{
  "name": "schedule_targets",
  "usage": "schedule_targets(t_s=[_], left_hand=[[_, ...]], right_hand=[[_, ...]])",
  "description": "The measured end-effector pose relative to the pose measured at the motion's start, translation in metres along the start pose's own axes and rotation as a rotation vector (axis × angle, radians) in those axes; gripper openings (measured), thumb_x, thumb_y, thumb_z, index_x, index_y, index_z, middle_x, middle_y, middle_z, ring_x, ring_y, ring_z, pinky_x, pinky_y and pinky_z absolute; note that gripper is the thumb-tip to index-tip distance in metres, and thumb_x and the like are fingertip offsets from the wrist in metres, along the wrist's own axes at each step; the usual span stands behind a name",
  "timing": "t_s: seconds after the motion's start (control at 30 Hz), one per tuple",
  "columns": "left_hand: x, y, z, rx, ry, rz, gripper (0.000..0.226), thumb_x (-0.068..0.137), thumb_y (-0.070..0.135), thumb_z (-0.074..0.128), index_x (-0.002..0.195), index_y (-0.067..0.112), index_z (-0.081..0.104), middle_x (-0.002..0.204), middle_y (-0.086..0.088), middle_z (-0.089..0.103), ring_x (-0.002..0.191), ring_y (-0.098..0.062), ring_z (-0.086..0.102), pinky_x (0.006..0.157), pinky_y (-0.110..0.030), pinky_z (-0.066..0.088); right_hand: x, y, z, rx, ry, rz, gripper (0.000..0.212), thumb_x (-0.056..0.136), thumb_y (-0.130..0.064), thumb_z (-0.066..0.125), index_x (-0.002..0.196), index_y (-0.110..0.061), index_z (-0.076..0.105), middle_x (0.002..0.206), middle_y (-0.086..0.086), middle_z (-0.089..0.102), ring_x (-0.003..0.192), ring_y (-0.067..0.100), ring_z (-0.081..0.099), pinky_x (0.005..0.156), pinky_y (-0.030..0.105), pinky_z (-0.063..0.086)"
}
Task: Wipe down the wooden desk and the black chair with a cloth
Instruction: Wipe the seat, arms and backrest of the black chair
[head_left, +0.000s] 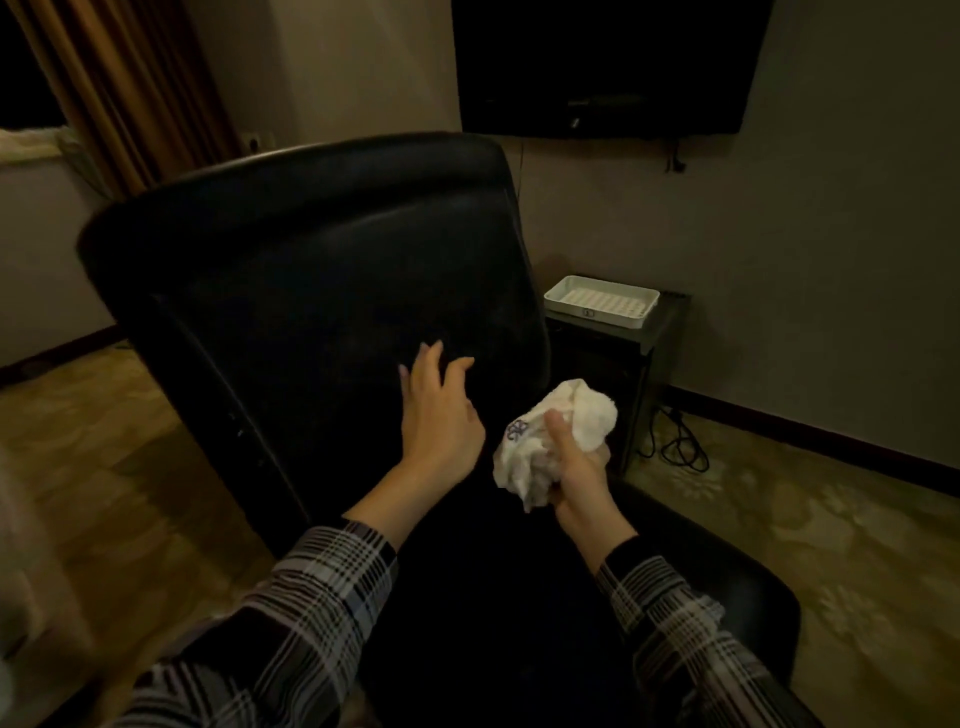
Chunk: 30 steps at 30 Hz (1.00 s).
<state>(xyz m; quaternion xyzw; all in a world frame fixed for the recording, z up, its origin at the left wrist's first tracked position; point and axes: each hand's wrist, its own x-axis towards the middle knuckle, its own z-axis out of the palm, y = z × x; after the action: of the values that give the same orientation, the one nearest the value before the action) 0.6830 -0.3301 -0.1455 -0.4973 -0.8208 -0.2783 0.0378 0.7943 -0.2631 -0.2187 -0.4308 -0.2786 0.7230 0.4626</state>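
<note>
A large black chair (311, 270) fills the middle of the head view, its padded backrest facing me and its seat below my arms. My left hand (439, 410) hovers in front of the lower backrest with fingers spread and relaxed; whether it touches the leather I cannot tell. My right hand (574, 467) grips a crumpled white cloth (582, 410) with a small purple mark, held just right of the left hand above the seat. The wooden desk is not in view.
A dark small stand (631, 358) with a white tray (601, 301) on top sits right of the chair by the wall. Black cables (680, 447) lie on the floor beside it. A dark television (608, 67) hangs above. Curtains (119, 88) hang at the upper left.
</note>
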Motion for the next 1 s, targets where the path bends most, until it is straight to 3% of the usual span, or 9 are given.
schedule_targets(t_s=[0.13, 0.23, 0.3, 0.5, 0.6, 0.67, 0.73, 0.83, 1.0], left_hand=[[0.078, -0.019, -0.028, 0.529, 0.209, 0.246, 0.053, 0.092, 0.023, 0.046, 0.143, 0.018, 0.033, 0.156, -0.015, 0.007, 0.145, -0.028, -0.006, 0.114, -0.047, -0.01], [0.143, -0.016, -0.048, 0.807, 0.278, 0.306, 0.059, 0.097, 0.039, 0.034, 0.15, 0.021, 0.016, 0.157, -0.017, -0.003, 0.144, -0.033, -0.011, 0.113, -0.051, -0.011], [0.176, -0.015, -0.049, 0.903, 0.275, 0.289, 0.062, 0.098, 0.046, 0.025, 0.151, 0.02, 0.005, 0.156, -0.017, -0.008, 0.143, -0.034, -0.012, 0.113, -0.052, -0.009], [0.205, -0.047, -0.028, 0.906, 0.296, 0.235, 0.063, 0.099, 0.045, 0.021, 0.15, 0.01, 0.008, 0.157, -0.016, 0.006, 0.145, -0.028, 0.003, 0.116, -0.046, 0.004], [0.207, -0.051, -0.03, 0.876, 0.302, 0.284, 0.061, 0.099, 0.041, 0.023, 0.15, 0.009, 0.013, 0.156, -0.016, 0.012, 0.145, -0.027, 0.008, 0.116, -0.044, 0.006], [0.207, -0.055, -0.035, 0.876, 0.3, 0.3, 0.059, 0.1, 0.039, 0.023, 0.15, 0.009, 0.012, 0.156, -0.016, 0.012, 0.145, -0.028, 0.008, 0.116, -0.044, 0.006], [0.207, -0.059, -0.039, 0.879, 0.281, 0.335, 0.058, 0.101, 0.037, 0.024, 0.15, 0.01, 0.011, 0.156, -0.016, 0.012, 0.144, -0.028, 0.009, 0.116, -0.043, 0.006], [0.214, -0.058, -0.041, 0.899, 0.26, 0.382, 0.056, 0.101, 0.036, 0.025, 0.15, 0.011, 0.013, 0.156, -0.016, 0.013, 0.144, -0.028, 0.011, 0.115, -0.042, 0.007], [0.23, -0.054, -0.033, 0.91, 0.242, 0.343, 0.055, 0.101, 0.035, 0.026, 0.15, 0.014, 0.012, 0.157, -0.013, 0.012, 0.144, -0.026, 0.01, 0.115, -0.041, 0.007]], right_hand=[[0.064, -0.014, 0.03, -0.173, -0.075, -0.174, 0.077, 0.081, -0.02, 0.073, 0.139, -0.016, 0.023, 0.134, 0.006, 0.045, 0.118, 0.02, 0.049, 0.105, 0.046, 0.04], [0.106, -0.026, 0.061, -0.269, -0.072, -0.389, 0.073, 0.081, -0.021, 0.072, 0.137, -0.019, 0.026, 0.134, 0.002, 0.044, 0.12, 0.019, 0.047, 0.105, 0.042, 0.039], [0.122, -0.034, 0.087, -0.344, -0.027, -0.512, 0.069, 0.083, -0.027, 0.07, 0.138, -0.023, 0.029, 0.129, 0.001, 0.042, 0.115, 0.017, 0.046, 0.098, 0.034, 0.04], [0.12, 0.005, 0.138, -0.691, 0.096, -0.695, 0.057, 0.084, -0.016, 0.062, 0.135, -0.025, 0.039, 0.118, 0.008, 0.043, 0.102, 0.026, 0.051, 0.088, 0.036, 0.045], [0.061, 0.07, 0.144, -0.732, -0.081, -0.806, 0.055, 0.076, -0.022, 0.045, 0.131, -0.016, 0.047, 0.108, 0.006, 0.043, 0.09, 0.027, 0.053, 0.074, 0.032, 0.044], [0.034, 0.098, 0.139, -0.738, -0.257, -0.9, 0.056, 0.076, -0.028, 0.037, 0.129, -0.016, 0.049, 0.1, 0.001, 0.045, 0.08, 0.018, 0.051, 0.064, 0.027, 0.043], [0.048, 0.089, 0.138, -0.738, -0.316, -0.929, 0.048, 0.081, -0.028, 0.043, 0.127, -0.018, 0.051, 0.102, 0.002, 0.052, 0.084, 0.011, 0.049, 0.068, 0.022, 0.038], [0.098, 0.045, 0.145, -0.807, -0.161, -0.853, 0.046, 0.082, -0.03, 0.059, 0.127, -0.024, 0.05, 0.11, 0.009, 0.056, 0.098, 0.024, 0.055, 0.072, 0.025, 0.035], [0.124, 0.027, 0.153, -0.783, -0.036, -0.845, 0.05, 0.084, -0.038, 0.055, 0.131, -0.026, 0.044, 0.113, 0.008, 0.054, 0.099, 0.025, 0.055, 0.072, 0.028, 0.034]])
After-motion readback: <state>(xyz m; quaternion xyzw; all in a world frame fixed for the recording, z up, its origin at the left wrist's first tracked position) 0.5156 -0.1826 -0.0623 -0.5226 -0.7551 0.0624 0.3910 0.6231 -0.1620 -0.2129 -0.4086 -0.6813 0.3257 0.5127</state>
